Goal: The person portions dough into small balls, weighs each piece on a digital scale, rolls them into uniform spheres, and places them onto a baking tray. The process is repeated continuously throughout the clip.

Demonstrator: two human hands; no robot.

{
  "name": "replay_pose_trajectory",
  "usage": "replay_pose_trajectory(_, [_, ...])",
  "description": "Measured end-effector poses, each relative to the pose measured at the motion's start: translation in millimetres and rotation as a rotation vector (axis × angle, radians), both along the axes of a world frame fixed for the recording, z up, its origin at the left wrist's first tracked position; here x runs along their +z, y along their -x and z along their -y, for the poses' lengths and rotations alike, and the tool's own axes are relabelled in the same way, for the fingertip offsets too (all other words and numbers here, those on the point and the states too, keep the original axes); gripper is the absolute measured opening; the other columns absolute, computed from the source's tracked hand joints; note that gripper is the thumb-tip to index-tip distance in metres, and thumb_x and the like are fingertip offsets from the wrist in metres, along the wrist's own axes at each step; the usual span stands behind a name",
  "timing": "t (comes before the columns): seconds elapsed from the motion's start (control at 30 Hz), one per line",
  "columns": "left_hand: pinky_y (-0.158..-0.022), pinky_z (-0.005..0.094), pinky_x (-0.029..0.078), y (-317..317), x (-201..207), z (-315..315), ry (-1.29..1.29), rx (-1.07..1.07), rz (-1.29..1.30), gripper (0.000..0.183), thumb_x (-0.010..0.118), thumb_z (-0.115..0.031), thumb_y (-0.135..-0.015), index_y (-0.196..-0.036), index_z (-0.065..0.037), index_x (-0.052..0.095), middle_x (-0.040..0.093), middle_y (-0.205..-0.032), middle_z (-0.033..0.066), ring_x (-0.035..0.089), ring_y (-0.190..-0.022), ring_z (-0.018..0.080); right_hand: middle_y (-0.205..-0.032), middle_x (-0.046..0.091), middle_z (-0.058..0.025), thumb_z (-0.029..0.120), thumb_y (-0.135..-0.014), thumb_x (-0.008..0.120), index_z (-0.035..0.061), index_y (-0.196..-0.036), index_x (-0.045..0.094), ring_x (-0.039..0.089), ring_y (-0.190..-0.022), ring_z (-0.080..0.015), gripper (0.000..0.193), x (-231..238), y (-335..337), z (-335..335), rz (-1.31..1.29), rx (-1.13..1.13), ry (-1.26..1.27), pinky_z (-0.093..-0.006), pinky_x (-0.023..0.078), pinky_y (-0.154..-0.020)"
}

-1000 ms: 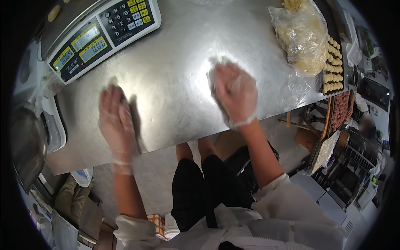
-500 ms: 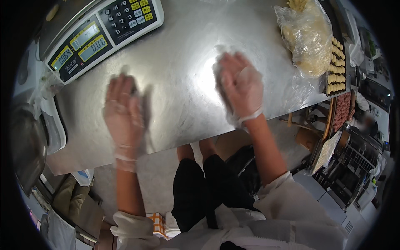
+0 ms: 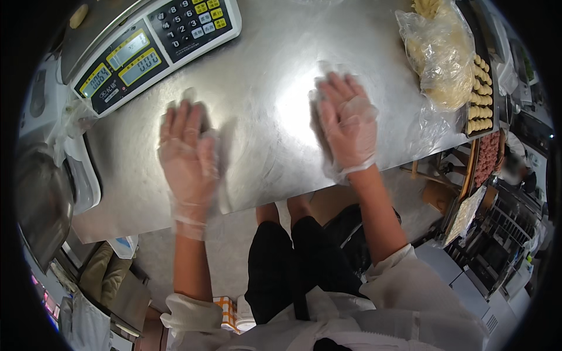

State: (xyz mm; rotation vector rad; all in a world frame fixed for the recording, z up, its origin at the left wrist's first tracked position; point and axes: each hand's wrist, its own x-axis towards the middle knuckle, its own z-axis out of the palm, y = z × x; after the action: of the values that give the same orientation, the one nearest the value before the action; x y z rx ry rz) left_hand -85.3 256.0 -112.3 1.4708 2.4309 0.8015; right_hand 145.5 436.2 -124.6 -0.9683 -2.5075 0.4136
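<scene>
Both my hands wear thin clear gloves, held palm down over the steel table point(image 3: 257, 140) with fingers stretched forward. My left hand point(image 3: 188, 155) is below the weighing scale point(image 3: 126, 58), with its thumb toward the middle. My right hand point(image 3: 349, 126) is level with it on the other side, left of a clear plastic bag of pale yellow dough point(image 3: 442, 61). No object shows in either hand. Whatever may lie under the palms is hidden. Slight blur at the fingertips leaves it unclear whether they touch the steel.
Beyond the bag, a dark tray point(image 3: 496, 111) holds rows of small pale dough pieces point(image 3: 480, 112). A clear plastic container point(image 3: 86, 175) stands by the table's left end. At the far right, another person point(image 3: 514, 169) is near a tray of pinkish pieces point(image 3: 487, 155).
The whole view has shifted a little, so the scale and bag appear farther right. Both hands have slid slightly forward over the table, fingers still stretched.
</scene>
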Motion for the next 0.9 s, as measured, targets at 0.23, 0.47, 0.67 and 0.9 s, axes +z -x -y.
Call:
replay_pose_trajectory(0.23, [-0.119,0.0535,0.033,-28.7,-4.0,79.3,-0.067,0.133,0.133,0.052,0.040,-0.034,-0.103,-0.144,-0.004,0.052,0.047,-0.152,0.0209,0.042,-0.140,0.0448,-0.129,0.067,-0.0136,0.022,-0.099,0.057,0.0065,-0.117,0.070,0.066,-0.117,-0.0363,0.027,-1.8,-58.4,19.3,-0.073,0.049,-0.060,-0.0490,0.053,-0.105])
replay_pose_trajectory(0.47, [-0.117,0.0535,0.033,4.0,-2.3,11.0,0.021,-0.032,-0.116,0.053,0.041,-0.041,-0.104,-0.137,-0.003,0.057,0.054,-0.144,0.0223,0.042,-0.140,0.0444,-0.119,0.072,-0.0188,0.024,-0.099,0.054,0.0046,-0.104,0.075,0.066,-0.116,-0.0371,0.029,9.9,11.1,-2.8,-0.044,-0.042,0.025,-0.0495,0.044,-0.111])
replay_pose_trajectory(0.67, [-0.114,0.0440,0.038,-9.2,48.7,72.2,-0.361,0.343,0.328,0.061,0.034,-0.043,-0.109,-0.136,0.008,0.053,0.058,-0.141,0.0221,0.054,-0.131,0.0344,-0.122,0.072,-0.0121,0.017,-0.101,0.057,0.0059,-0.114,0.073,0.067,-0.115,-0.0296,0.024,42.2,-16.5,33.4,-0.102,-0.144,0.175,-0.0491,0.040,-0.114])
replay_pose_trajectory(0.9, [-0.111,0.0392,0.042,10.9,54.1,116.6,-0.052,0.398,0.578,0.050,0.065,-0.018,-0.097,-0.141,0.000,0.052,0.056,-0.143,0.0197,0.056,-0.128,0.0307,-0.139,0.059,-0.0228,0.017,-0.099,0.065,-0.0050,-0.148,0.045,0.061,-0.123,-0.0261,0.057,96.1,-85.5,31.9,-0.145,-0.717,0.783,-0.0338,0.048,-0.107])
